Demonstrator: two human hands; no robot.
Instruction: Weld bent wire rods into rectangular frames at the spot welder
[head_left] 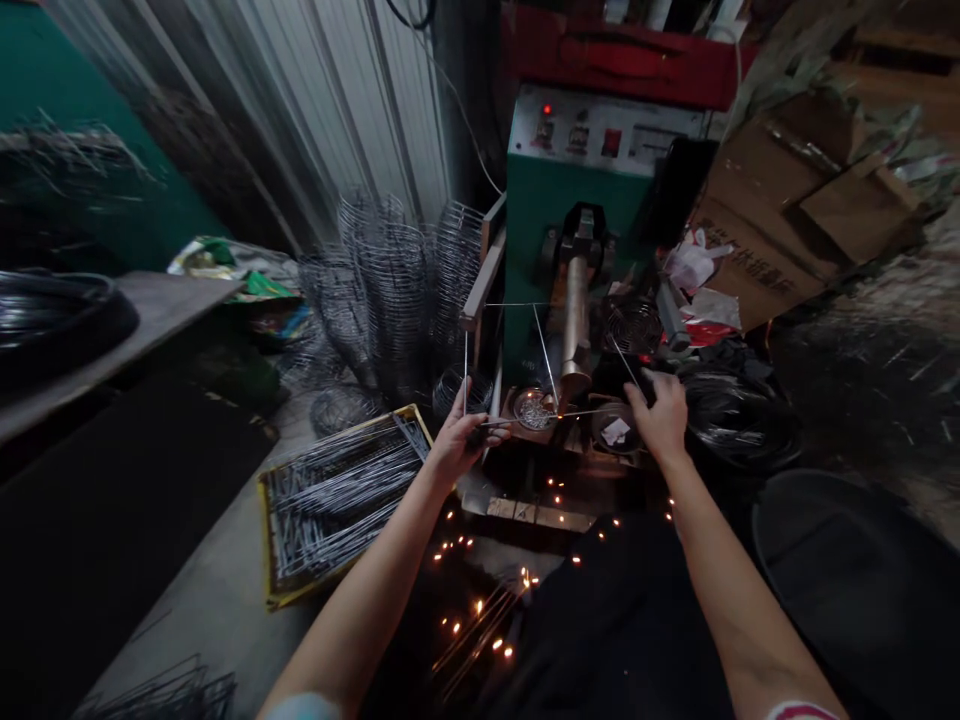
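My left hand is closed around the left side of a thin wire frame. My right hand is closed on the frame's right side. The frame sits under the copper-coloured electrode of a green welding machine. Orange sparks fall below the weld point toward my lap. A small round dish of metal bits lies between my hands.
A yellow-edged tray of cut wire rods lies left on the floor. Stacked wire baskets stand behind it. Black wire coils lie to the right, and one coil on a left bench. Cardboard boxes are piled at upper right.
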